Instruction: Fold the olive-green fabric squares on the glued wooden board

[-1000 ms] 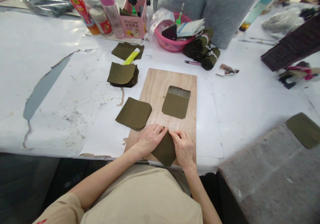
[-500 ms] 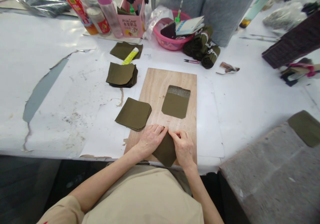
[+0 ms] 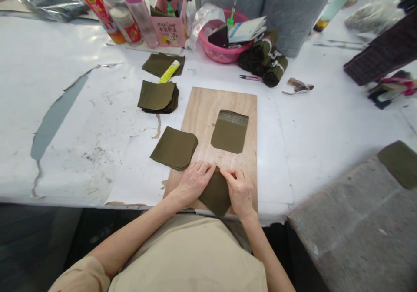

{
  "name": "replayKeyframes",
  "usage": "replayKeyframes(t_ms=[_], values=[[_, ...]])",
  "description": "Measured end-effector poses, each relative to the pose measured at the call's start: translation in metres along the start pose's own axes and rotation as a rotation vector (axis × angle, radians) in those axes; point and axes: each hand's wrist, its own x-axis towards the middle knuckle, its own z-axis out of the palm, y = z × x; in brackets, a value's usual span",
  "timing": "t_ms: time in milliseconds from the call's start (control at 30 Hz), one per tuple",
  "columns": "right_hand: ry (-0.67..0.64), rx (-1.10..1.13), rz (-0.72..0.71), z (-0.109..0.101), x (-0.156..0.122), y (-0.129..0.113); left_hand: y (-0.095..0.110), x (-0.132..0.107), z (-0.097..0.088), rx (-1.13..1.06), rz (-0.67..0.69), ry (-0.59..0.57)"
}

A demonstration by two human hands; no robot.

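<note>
An olive fabric piece (image 3: 216,194) lies at the near end of a wooden board (image 3: 202,114). My left hand (image 3: 194,181) presses down on its left edge with fingers together. My right hand (image 3: 240,190) pinches the top right edge of the same piece. Further up the board lies another olive piece (image 3: 230,132) with a grey strip along its top. A stack of olive squares (image 3: 174,147) overlaps the board's left edge.
Two more olive stacks (image 3: 158,96) (image 3: 161,64) lie beyond, with a yellow glue stick (image 3: 169,71). A pink basin (image 3: 223,51), fabric rolls (image 3: 263,61), small scissors (image 3: 250,77), bottles (image 3: 138,11) and a pink box (image 3: 169,29) crowd the back. A grey felt surface (image 3: 352,227) sits at right.
Both hands stay on the olive piece with only slight finger shifts. The camera has tipped a little.
</note>
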Motion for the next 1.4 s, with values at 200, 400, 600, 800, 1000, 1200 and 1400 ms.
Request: replayKeyframes(t_ms=[200,400,600,800,1000,1200,1400], values=[[0.017,-0.002,-0.011,-0.001,0.000,0.000,-0.003,-0.003,0.008,-0.044,0.001,0.090],[0.020,-0.002,-0.015,-0.002,0.001,0.000,-0.004,-0.006,0.004,-0.096,0.017,0.208],[-0.002,-0.009,-0.010,0.000,0.001,0.000,0.007,0.000,0.001,-0.009,0.150,0.216],[0.008,0.103,-0.051,-0.006,0.000,0.012,0.010,0.002,0.004,0.010,0.140,0.143],[0.069,0.082,-0.072,-0.009,-0.005,0.020,0.009,0.001,0.001,-0.017,0.129,0.109],[0.091,0.042,-0.055,-0.007,-0.012,0.019,0.010,0.002,-0.002,-0.018,0.133,0.083],[0.096,0.039,-0.050,-0.011,-0.017,0.022,0.012,0.006,-0.001,0.052,0.239,0.067]])
